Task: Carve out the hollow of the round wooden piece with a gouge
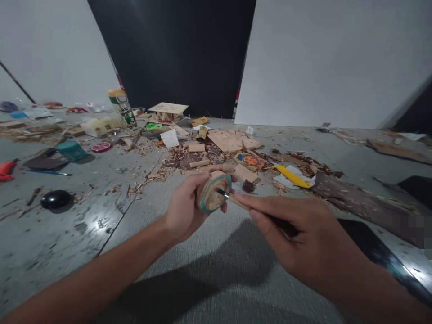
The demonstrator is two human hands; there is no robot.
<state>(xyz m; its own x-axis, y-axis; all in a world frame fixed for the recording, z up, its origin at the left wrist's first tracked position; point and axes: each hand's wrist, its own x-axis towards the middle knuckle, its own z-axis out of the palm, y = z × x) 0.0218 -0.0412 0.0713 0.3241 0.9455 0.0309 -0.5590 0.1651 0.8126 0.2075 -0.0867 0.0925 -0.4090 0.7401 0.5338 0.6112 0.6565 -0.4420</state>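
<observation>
My left hand [185, 208] is wrapped round a small round wooden piece [213, 191] with a teal band at its rim, held up over the grey floor. My right hand [300, 234] grips a wooden-handled carving tool [236, 200] like a pen. The tool's metal tip touches the face of the wooden piece near its middle. Both hands are closed on what they hold.
Wood shavings and offcuts [189, 157] litter the floor ahead, with flat wood panels [232, 140], a yellow strip [293, 177], a teal cup [71, 150], a black rounded object [56, 199], a tall can [122, 108] and a dark slab [357, 202] at right.
</observation>
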